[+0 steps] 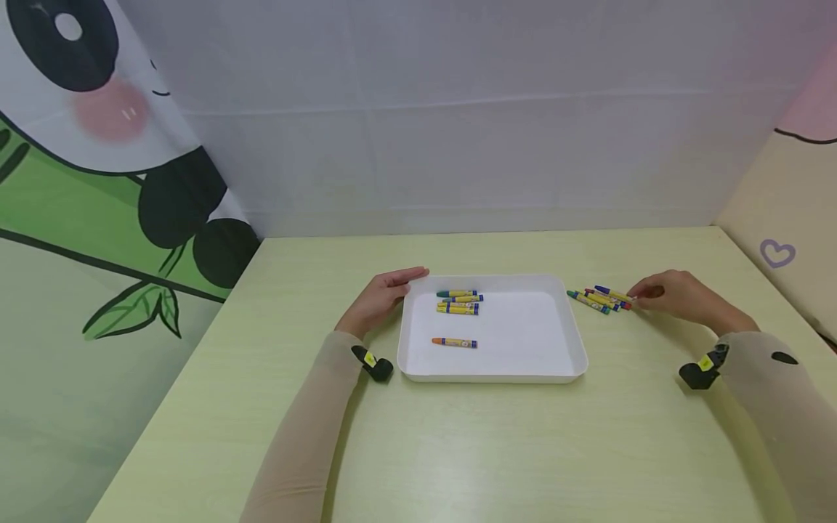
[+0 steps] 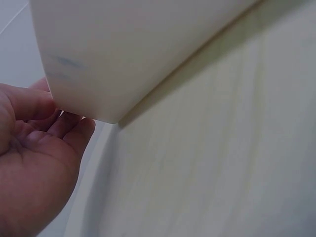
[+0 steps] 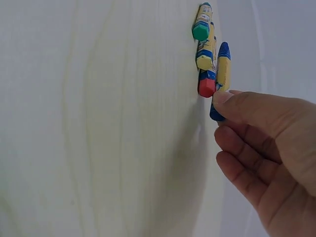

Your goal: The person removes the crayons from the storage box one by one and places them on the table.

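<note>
Head view: labels on the yellow-wrapped wax crayons in the shallow white plastic tray [image 1: 575,341] are too small to read. The loose heap of crayons [image 1: 598,298] on the pale wooden table [image 1: 458,450] overlaps, so their count is unclear. Right hand [image 1: 676,294] covers the heap's near ends; whether it pinches one cannot be told here.

Left wrist view: tray wall [image 2: 138,49] is blurred and cut off at top; left hand [image 2: 34,163] is cropped at the left edge.

Right wrist view: the palm is cut off at the right and bottom edges.
</note>
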`<state>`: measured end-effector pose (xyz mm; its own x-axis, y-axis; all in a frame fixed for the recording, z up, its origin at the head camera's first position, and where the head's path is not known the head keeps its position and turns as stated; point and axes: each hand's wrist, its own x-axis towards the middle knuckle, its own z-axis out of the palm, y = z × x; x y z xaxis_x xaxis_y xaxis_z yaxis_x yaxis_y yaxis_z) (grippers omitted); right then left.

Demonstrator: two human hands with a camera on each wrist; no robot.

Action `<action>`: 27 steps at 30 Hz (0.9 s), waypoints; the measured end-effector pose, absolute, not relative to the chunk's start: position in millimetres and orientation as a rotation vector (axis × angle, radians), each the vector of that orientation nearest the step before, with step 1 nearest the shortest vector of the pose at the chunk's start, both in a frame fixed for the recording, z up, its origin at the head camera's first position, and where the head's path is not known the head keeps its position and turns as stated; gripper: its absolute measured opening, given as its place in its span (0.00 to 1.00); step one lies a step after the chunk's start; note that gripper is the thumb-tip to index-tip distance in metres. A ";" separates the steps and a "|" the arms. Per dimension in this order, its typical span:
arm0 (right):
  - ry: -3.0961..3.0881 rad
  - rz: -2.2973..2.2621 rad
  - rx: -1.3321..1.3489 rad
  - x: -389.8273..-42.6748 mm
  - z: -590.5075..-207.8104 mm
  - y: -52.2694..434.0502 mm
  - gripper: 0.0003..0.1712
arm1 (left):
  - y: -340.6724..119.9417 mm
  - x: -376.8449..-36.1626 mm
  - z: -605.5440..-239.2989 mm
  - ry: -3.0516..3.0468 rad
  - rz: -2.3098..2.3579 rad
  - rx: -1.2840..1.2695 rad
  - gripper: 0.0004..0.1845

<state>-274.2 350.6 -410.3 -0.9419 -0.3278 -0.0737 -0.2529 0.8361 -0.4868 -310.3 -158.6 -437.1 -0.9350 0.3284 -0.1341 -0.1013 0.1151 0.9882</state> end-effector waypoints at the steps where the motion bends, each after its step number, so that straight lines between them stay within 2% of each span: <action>1: 2.861 -0.726 -0.443 -272.5 -411.2 350.0 0.13 | -159.2 -309.6 -437.1 2.081 1.879 0.226 0.22; 15: 2.851 -0.691 -0.389 -248.6 -416.3 339.9 0.14 | -167.3 -300.9 -437.4 2.107 1.828 0.266 0.22; 27: 2.882 -0.697 -0.413 -243.5 -409.6 339.0 0.15 | -168.1 -298.9 -434.2 2.105 1.828 0.268 0.22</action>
<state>-243.5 339.0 -409.6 -0.9512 -0.2984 -0.0781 -0.2296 0.8543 -0.4664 -298.9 -168.1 -434.2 -0.9246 0.3580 -0.1303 -0.0788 0.1548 0.9848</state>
